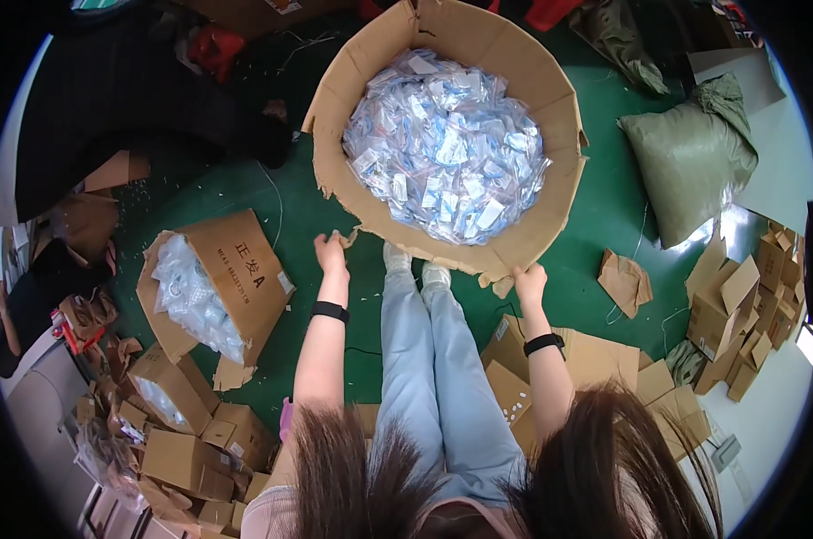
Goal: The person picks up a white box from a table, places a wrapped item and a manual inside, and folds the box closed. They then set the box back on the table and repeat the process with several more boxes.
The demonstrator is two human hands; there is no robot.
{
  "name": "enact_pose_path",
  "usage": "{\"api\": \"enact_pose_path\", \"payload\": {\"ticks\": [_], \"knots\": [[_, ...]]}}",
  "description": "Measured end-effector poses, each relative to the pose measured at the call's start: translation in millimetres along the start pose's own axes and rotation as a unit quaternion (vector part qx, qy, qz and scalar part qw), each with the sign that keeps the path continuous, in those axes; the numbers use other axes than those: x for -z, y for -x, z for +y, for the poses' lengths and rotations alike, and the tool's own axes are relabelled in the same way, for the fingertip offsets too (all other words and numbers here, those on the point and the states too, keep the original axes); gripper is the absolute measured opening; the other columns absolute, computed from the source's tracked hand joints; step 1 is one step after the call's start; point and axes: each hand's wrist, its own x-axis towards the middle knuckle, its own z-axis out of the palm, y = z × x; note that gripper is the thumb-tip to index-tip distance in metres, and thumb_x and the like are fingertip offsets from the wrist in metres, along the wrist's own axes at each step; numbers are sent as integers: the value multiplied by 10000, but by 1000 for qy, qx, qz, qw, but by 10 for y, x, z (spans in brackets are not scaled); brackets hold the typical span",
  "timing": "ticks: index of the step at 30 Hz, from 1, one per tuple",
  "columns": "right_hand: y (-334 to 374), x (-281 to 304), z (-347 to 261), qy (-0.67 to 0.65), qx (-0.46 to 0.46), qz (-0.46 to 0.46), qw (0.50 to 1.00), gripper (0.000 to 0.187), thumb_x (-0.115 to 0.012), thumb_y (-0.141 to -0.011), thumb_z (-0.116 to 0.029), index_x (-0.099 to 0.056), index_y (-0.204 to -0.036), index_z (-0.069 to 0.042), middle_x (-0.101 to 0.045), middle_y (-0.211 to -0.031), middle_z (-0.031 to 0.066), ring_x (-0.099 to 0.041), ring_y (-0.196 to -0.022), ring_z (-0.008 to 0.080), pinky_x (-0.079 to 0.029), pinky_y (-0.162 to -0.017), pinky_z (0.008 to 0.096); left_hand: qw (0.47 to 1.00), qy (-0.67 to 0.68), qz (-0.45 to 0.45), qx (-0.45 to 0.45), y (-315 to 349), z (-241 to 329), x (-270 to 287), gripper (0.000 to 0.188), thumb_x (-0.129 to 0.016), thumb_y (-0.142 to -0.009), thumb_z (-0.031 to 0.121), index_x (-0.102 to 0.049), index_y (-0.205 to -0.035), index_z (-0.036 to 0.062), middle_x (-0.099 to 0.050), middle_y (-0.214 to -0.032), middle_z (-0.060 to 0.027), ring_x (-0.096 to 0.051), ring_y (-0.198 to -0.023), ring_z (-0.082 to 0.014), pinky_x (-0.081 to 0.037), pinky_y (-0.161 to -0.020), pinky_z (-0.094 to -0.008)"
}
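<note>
A large round-sided cardboard box (335, 108) with a ragged rim stands ahead of me. It is filled with many small clear plastic bags (447, 148) that show white and blue contents. My right hand (530, 286) grips the near right part of the rim, fingers closed on the cardboard. At the near left, my left hand (331, 255) pinches a small torn cardboard strip (350, 237) beside the ragged edge. Whether that strip is still joined to the box I cannot tell. Each wrist wears a black band.
At the left a tipped carton (249, 269) spills bubble-wrapped items (195, 296). Cartons (186, 463) pile up at lower left, more (739, 305) at right. A green woven sack (689, 162) lies at far right. A person in dark clothes (110, 90) is at far left.
</note>
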Motion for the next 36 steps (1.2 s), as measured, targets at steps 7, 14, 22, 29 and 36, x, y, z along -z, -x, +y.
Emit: {"api": "enact_pose_path", "payload": {"ticks": [7, 14, 22, 29, 36], "knots": [[-103, 62, -154, -389, -233, 0, 891, 312, -556, -672, -88, -526, -955, 39, -596, -857, 114, -570, -758, 202, -464, -634, 325, 883, -200, 66, -420, -336, 999, -426, 593, -660, -642, 254, -423, -1098, -42, -499, -1027, -230, -483, -958, -354, -380, -830, -386], [-736, -1, 132, -298, -65, 109, 946, 361, -546, -650, 11, -485, -1005, 40, -572, -923, 110, -552, -818, 210, -446, -668, 310, 848, -372, -25, -377, -576, 1395, -762, 185, -571, -678, 102, -549, -789, -44, -561, -750, -231, -540, -755, -387, -440, -665, -419], [-1136, 397, 365, -81, -168, 14, 982, 266, -595, -636, -65, -568, -874, 51, -606, -801, 134, -580, -744, 226, -442, -656, 306, 881, -334, 2, -336, -7, 535, -133, 94, -517, -647, 43, -535, -634, -49, -523, -629, -247, -539, -682, -380, -427, -582, -427], [-1345, 775, 127, -3, -81, 25, 996, 279, -603, -644, -116, -579, -872, 42, -610, -801, 162, -590, -761, 254, -449, -663, 322, 998, -32, -24, -51, 266, 362, 74, 647, -675, -625, 255, -373, -1131, -13, -561, -870, -183, -546, -758, -357, -431, -691, -400], [-1386, 688, 137, 64, 58, 11, 996, 262, -604, -636, -111, -575, -838, 55, -597, -772, 203, -584, -754, 316, -455, -660, 354, 891, -352, -10, -285, -243, 1220, -280, 372, -624, -645, 203, -538, -922, -29, -564, -834, -222, -538, -815, -363, -438, -707, -402]]}}
